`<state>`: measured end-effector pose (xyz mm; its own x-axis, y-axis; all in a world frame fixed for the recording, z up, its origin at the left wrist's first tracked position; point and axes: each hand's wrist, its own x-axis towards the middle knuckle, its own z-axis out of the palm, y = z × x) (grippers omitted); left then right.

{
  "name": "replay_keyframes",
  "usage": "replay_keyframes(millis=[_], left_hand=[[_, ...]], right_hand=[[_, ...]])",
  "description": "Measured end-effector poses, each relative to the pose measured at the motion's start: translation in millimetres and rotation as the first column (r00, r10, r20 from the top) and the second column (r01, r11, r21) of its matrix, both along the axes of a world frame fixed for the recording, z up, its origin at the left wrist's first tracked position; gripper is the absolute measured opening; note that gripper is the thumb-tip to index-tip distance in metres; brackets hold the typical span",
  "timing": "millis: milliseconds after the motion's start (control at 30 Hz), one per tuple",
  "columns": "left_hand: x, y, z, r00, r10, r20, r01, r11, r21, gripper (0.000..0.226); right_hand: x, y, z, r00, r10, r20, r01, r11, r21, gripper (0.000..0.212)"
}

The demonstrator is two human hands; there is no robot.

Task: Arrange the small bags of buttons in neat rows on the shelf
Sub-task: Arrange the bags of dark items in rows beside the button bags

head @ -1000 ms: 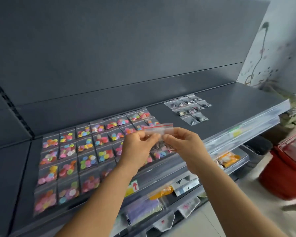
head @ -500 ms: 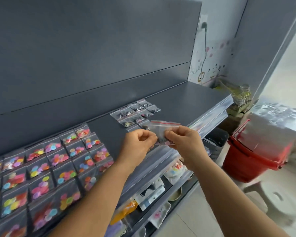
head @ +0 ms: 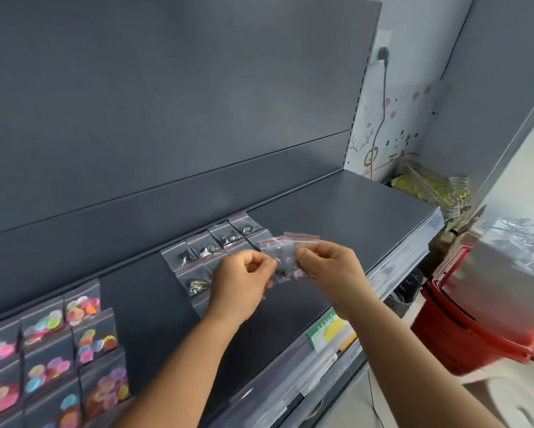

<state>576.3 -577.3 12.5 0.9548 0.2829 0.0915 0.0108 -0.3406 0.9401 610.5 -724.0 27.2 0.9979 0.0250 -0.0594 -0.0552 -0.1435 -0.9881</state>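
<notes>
No text, brand or number can be read anywhere in this view. The only label-like item is a green and yellow price tag (head: 327, 330) set in the clear strip along the front edge of the dark shelf (head: 336, 208), toward its right end; it carries small print too blurred to make out. A wall sticker (head: 383, 140) past the shelf's right back corner shows cartoon shapes and pink dots, with no legible words.
</notes>
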Motion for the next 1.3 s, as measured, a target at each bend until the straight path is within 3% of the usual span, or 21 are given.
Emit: replay_keyframes(millis=[133, 367, 500, 667, 767, 867, 967, 1200, 1300], left_hand=[[11.0, 10.7, -11.2, 0.995, 0.090, -0.050, -0.089, 0.995, 0.037, 0.016], [17.1, 3.1, -24.2, 0.976, 0.188, -0.107, -0.148, 0.942, 0.300, 0.014], [17.0, -11.1, -21.6, 0.958, 0.255, -0.132, -0.156, 0.847, 0.508, 0.011], [10.3, -19.1, -17.5, 0.941, 0.326, -0.094, -0.172, 0.695, 0.698, 0.045], [2.1, -24.0, -18.0, 0.981, 0.190, -0.027, -0.096, 0.605, 0.791, 0.039], [-2.0, -37.8, -21.4, 0.999, 0.052, -0.009, -0.022, 0.570, 0.822, 0.022], [0.1, -51.6, -27.5, 0.996, 0.052, -0.074, 0.028, 0.603, 0.798, 0.030], [4.4, -53.9, -27.0, 0.985, 0.168, -0.023, -0.091, 0.639, 0.764, 0.029], [6.7, -52.9, -30.4, 0.980, 0.188, -0.063, -0.076, 0.651, 0.755, 0.032]], right_hand=[[28.1, -2.4, -9.4, 1.000, 0.018, -0.007, -0.018, 0.995, -0.102, 0.016], [60.9, 1.3, -27.4, 0.984, 0.176, -0.032, -0.173, 0.890, -0.421, 0.012], [71.2, 0.3, -34.0, 0.966, 0.256, -0.018, -0.217, 0.776, -0.593, 0.014], [79.9, -7.1, -34.4, 0.919, 0.383, 0.093, -0.211, 0.678, -0.704, 0.044], [78.5, -14.7, -35.9, 0.836, 0.512, 0.198, -0.209, 0.630, -0.747, 0.031], [72.4, -20.5, -39.7, 0.724, 0.656, 0.213, -0.271, 0.554, -0.787, 0.019], [71.3, -24.8, -45.9, 0.633, 0.739, 0.231, -0.302, 0.510, -0.805, 0.017], [79.9, -28.0, -42.7, 0.603, 0.740, 0.297, -0.271, 0.541, -0.796, 0.013], [81.2, -26.1, -45.0, 0.571, 0.778, 0.262, -0.288, 0.489, -0.824, 0.016]])
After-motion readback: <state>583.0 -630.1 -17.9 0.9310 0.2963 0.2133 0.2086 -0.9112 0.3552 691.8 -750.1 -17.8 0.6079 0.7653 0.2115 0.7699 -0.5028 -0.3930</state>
